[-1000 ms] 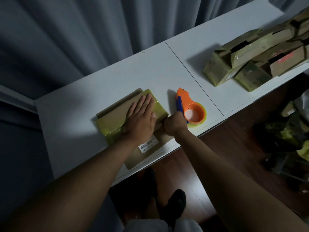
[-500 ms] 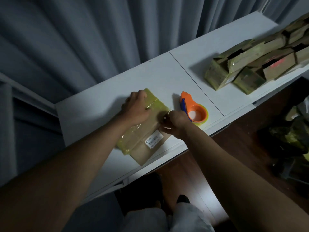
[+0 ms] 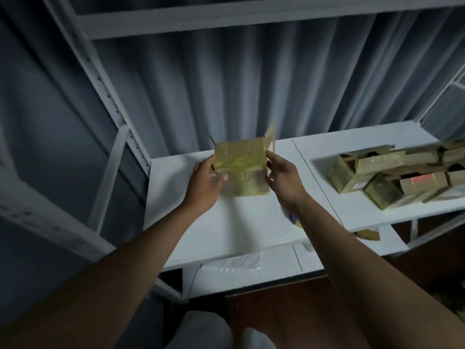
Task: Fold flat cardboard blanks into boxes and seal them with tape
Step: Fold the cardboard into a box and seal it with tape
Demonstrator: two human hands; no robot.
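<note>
While raised above white bench (image 3: 241, 222) at frame centre, cardboard box (image 3: 241, 170) sits between both hands. Left hand (image 3: 205, 186) grasps box's left edge, thumb on yellow-taped face. Right hand (image 3: 283, 177) pinches right edge, one flap standing up behind. Pile of taped boxes (image 3: 392, 172) lies on bench, right of frame.

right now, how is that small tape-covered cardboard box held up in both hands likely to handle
The small tape-covered cardboard box probably weighs little: the left hand and right hand hold it up by its side edges alone. Its glossy tape may feel slick. The loose flap standing at its top corner would likely bend if pushed.
</note>
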